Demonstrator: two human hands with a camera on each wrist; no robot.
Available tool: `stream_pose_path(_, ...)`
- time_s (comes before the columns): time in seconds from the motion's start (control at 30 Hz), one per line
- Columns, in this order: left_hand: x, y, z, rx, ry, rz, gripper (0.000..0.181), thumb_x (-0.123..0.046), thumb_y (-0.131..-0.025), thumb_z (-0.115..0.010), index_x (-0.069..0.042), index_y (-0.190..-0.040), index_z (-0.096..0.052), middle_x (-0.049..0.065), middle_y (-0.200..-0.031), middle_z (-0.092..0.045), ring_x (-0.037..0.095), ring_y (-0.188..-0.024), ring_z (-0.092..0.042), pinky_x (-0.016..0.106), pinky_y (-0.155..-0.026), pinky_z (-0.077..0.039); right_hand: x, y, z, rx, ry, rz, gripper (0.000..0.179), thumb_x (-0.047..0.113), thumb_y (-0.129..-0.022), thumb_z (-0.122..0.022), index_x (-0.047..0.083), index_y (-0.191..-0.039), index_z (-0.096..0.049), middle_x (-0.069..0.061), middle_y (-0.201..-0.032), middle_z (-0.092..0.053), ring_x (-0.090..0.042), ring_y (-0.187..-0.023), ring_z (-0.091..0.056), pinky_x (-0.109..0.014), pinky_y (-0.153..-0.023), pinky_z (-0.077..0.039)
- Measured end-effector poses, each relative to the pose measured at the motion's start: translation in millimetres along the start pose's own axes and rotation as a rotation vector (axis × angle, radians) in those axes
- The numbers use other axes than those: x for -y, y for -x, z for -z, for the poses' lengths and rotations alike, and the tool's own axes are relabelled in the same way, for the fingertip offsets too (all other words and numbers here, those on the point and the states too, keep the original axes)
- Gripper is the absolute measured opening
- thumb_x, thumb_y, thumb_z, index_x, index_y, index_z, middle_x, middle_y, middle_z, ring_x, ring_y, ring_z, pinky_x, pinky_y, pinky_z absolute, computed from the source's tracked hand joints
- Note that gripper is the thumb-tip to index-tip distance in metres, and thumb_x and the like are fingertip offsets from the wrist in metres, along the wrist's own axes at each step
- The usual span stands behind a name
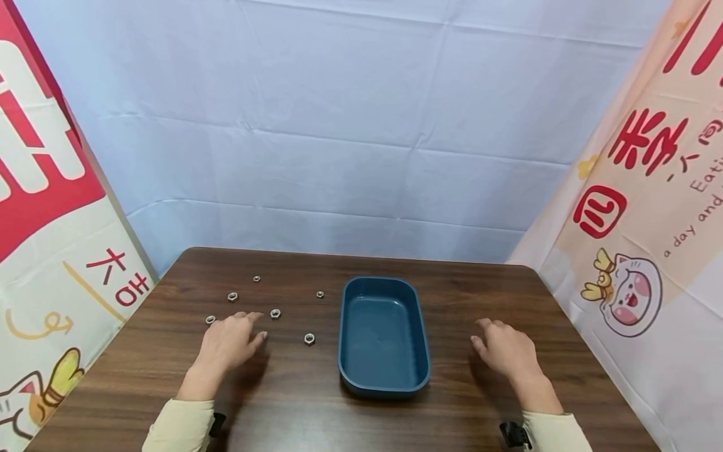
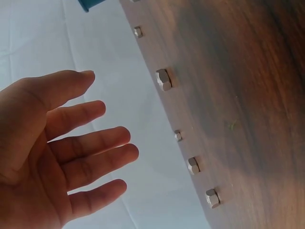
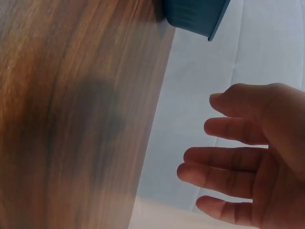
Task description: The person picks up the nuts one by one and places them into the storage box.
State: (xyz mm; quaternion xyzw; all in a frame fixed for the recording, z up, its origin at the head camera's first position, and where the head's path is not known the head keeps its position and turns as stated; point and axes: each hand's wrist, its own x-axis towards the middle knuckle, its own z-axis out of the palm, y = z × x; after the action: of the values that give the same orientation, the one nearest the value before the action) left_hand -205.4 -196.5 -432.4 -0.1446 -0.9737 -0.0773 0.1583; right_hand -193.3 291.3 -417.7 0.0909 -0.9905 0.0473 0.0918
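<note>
My left hand (image 1: 228, 342) hovers over the left part of the table, fingers loosely spread and holding nothing. Nearest to its fingertips in the head view lies a hex nut (image 1: 275, 313), and another nut (image 1: 211, 319) shows just left of the knuckles. Several more silvery nuts of differing sizes are scattered around, among them a large one (image 1: 309, 339) and a small one (image 1: 320, 294). In the left wrist view a nut (image 2: 163, 79) lies beyond the thumb. My right hand (image 1: 508, 351) hangs right of the blue tray (image 1: 342, 339), its relaxed fingers bare of anything.
The dark wooden table (image 1: 452, 414) has rounded far corners. A pale cloth (image 1: 339, 125) hangs behind it, with printed banners (image 1: 627, 263) at both sides. Black bands (image 1: 513, 433) sit at both wrists.
</note>
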Motion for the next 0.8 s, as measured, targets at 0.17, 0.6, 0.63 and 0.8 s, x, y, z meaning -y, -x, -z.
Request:
stream_pose_path(0.17, -0.5, 2.4, 2.7, 0.073, 0.083, 0.032, 0.041, -0.027, -0.081, -0.072, -0.006, -0.114, -0.064, 0.016, -0.099, -0.064, 0.034, -0.076, -0.062, 0.046, -0.058, -0.049, 5, 0.5, 2, 0.094, -0.095, -0.033, 0.038, 0.021, -0.086, -0.066, -0.002, -0.115, -0.060, -0.022, -0.100, -0.063, -0.035, -0.072, -0.062, -0.045, -0.052, -0.047)
stream_pose_path(0.6, 12.0, -0.3, -8.8, 0.124, 0.442, 0.049, 0.039, -0.023, -0.085, -0.069, -0.003, -0.117, -0.063, 0.013, -0.113, -0.062, 0.031, -0.101, -0.059, 0.049, -0.081, -0.048, 27, 9.4, -1, 0.121, -0.356, -0.090, 0.040, 0.020, -0.086, -0.066, -0.003, -0.118, -0.058, -0.020, -0.102, -0.064, -0.031, -0.087, -0.063, -0.047, -0.067, -0.051)
stream_pose_path(0.63, 13.3, -0.5, -9.6, 0.120, 0.446, 0.047, 0.038, -0.023, -0.085, -0.069, -0.003, -0.117, -0.063, 0.013, -0.112, -0.062, 0.032, -0.101, -0.059, 0.049, -0.080, -0.048, 28, 9.4, -2, 0.113, -0.369, -0.089, 0.040, 0.019, -0.086, -0.066, -0.003, -0.119, -0.057, -0.020, -0.104, -0.063, -0.031, -0.087, -0.063, -0.047, -0.068, -0.051)
stream_pose_path(0.8, 18.0, -2.2, -13.3, 0.114, 0.495, 0.058, 0.036, -0.022, -0.084, -0.071, -0.004, -0.115, -0.064, 0.014, -0.112, -0.062, 0.033, -0.102, -0.058, 0.049, -0.082, -0.047, 34, 9.4, -9, 0.057, -0.435, -0.074, 0.038, 0.017, -0.085, -0.067, -0.002, -0.117, -0.059, -0.017, -0.102, -0.062, -0.027, -0.086, -0.063, -0.046, -0.070, -0.050)
